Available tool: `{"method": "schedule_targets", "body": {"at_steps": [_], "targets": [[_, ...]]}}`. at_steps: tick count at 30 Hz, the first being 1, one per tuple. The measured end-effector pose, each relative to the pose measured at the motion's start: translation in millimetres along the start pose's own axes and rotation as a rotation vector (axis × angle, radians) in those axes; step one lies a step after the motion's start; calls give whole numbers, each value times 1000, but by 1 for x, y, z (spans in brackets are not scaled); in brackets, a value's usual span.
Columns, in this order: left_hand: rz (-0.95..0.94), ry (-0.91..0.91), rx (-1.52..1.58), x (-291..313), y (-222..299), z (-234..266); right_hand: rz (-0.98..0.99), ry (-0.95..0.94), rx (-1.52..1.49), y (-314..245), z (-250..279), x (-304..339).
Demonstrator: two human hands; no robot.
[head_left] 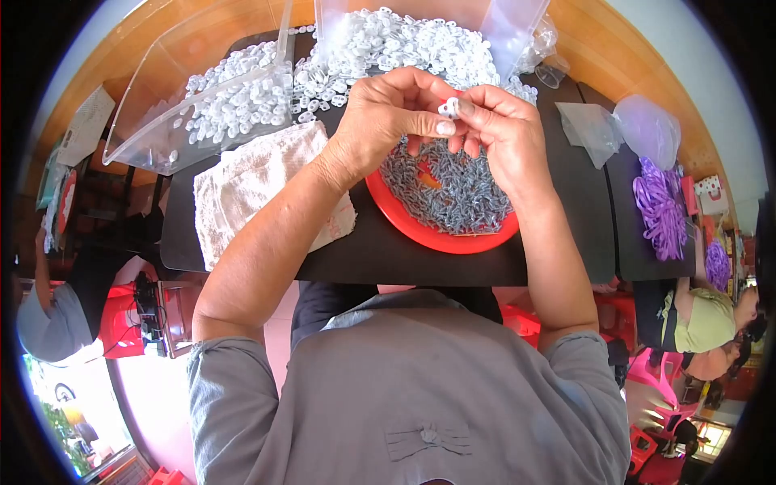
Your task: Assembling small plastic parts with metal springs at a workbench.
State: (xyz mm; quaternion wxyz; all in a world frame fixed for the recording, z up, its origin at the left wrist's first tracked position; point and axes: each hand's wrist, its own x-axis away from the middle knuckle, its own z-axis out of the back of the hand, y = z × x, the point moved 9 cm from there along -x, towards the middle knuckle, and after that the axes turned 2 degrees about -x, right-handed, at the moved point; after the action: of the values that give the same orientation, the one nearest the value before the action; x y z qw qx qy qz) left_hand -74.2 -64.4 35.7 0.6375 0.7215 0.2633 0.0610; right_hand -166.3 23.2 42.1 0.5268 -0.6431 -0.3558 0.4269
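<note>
Above a red basin [404, 229], my left hand [386, 111] and my right hand [508, 133] meet fingertip to fingertip. Between their thumbs and forefingers is a small white plastic piece [448, 107] with dark holes. Both hands are closed in a pinch on it. Whether a second small part sits in the fingers is hidden. Many small grey, elongated parts [453, 198] fill the basin under my hands. Behind my hands lies a big heap of small white pieces [404, 48] that look like the held one.
A clear plastic bin [137, 160] with more white pieces stands at the left. A cream cloth [234, 190] lies under my left forearm. Clear plastic bags [590, 129] and a purple bundle of strips [661, 206] are at the right. Other people sit at both sides.
</note>
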Motion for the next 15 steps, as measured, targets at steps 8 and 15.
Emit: {"method": "schedule_targets", "body": {"at_steps": [8, 15], "targets": [[-10, -34, 2, 3, 3, -3, -118, -74, -69, 2, -10, 2], [8, -15, 41, 8, 8, -6, -170, -163, -218, 8, -12, 4]]}}
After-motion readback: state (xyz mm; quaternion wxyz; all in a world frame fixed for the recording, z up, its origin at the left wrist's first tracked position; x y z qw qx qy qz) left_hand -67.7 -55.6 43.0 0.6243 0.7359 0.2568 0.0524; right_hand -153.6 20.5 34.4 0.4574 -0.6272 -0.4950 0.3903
